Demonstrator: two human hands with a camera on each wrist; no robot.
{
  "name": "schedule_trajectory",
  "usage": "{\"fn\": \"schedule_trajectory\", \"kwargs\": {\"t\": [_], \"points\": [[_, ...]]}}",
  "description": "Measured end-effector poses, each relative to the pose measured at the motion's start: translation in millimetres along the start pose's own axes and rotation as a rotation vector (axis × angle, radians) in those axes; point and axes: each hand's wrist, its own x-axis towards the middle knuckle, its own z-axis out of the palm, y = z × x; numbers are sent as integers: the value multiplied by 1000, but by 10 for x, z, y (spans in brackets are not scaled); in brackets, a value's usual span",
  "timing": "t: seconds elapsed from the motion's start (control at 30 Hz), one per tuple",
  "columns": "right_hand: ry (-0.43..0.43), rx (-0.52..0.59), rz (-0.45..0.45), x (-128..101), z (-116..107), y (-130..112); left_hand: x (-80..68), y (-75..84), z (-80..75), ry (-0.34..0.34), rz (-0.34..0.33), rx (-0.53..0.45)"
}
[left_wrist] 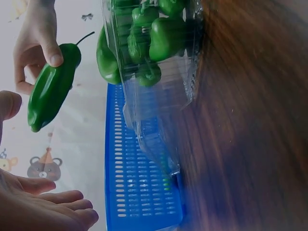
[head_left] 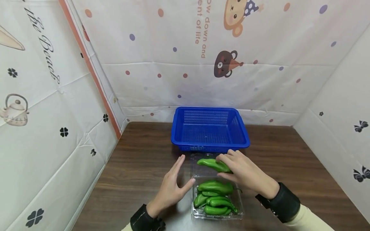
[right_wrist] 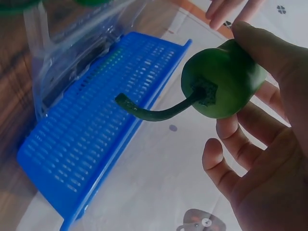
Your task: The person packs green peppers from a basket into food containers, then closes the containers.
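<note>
My right hand (head_left: 242, 168) grips a green pepper (head_left: 214, 165) by its stem end, lifted above the open lid of a clear plastic clamshell box (head_left: 237, 200). The same pepper (left_wrist: 50, 89) (right_wrist: 224, 84) shows in both wrist views, its curved stem pointing away from the palm. Several more green peppers (head_left: 215, 197) lie in the clear box (left_wrist: 159, 91). My left hand (head_left: 173, 186) hovers with straight fingers just left of the box, holding nothing. An empty blue plastic basket (head_left: 210, 128) stands right behind the box.
The wooden table (head_left: 138, 163) is walled in by patterned white sheets at the left, back and right. The blue basket (right_wrist: 86, 149) (left_wrist: 139, 192) sits near the back wall. Bare tabletop lies on either side of the box.
</note>
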Motion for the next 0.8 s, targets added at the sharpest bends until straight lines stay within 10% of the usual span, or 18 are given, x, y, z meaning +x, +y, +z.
{"fn": "schedule_trajectory", "kwargs": {"t": [0.8], "points": [[14,73,20,-330,172,-355,-136,39,62,-22,6,-31]]}}
